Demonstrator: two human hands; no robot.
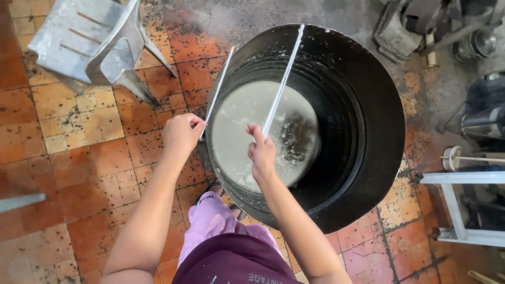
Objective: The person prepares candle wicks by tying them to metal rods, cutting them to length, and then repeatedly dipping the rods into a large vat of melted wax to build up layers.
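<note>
White rods (pixel 282 79), one gripped in each closed hand (pixel 181 132), slant up-right over the black drum (pixel 368 131).

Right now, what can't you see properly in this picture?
Head view only:
- The bottom of the black barrel: the grey liquid hides it.
- The far ends of the two white sticks, held by the left hand and right hand: the barrel rim hides where they end.
- The grey plastic chair: cut off by the top edge.
- The machines at the top right: cut off and too shadowed.
</note>
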